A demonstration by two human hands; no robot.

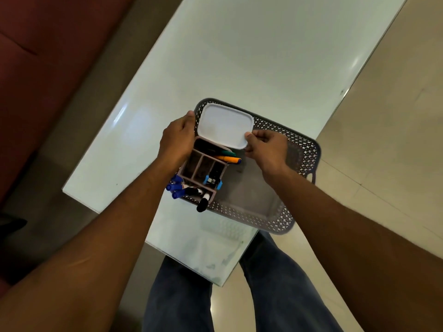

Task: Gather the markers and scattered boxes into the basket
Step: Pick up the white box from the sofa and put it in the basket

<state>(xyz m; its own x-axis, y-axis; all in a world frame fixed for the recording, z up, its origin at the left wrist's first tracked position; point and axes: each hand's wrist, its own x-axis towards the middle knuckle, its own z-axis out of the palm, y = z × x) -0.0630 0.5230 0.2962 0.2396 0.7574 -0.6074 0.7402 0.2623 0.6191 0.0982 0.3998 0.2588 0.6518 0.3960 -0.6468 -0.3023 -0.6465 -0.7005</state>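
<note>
Glass table (239,56) bare; both hands, left (178,140) and right (268,147), gripping white box (225,125) over basket (302,154); markers (177,186) already inside.

Both forearms are bare from the frame's lower corners up to the wrists, with no sleeve, cuff, watch, bracelet or glove on either of them. The left hand (178,140) and the right hand (268,147) are likewise uncovered, and no ring shows on the fingers that can be seen. Short fingernails are visible on the left thumb and on the right thumb. Below the arms, two legs (179,303) appear in dark blue denim jeans, the fabric creased in long soft folds down each leg. The jeans run out of the bottom edge of the picture, so footwear is not in view
</note>
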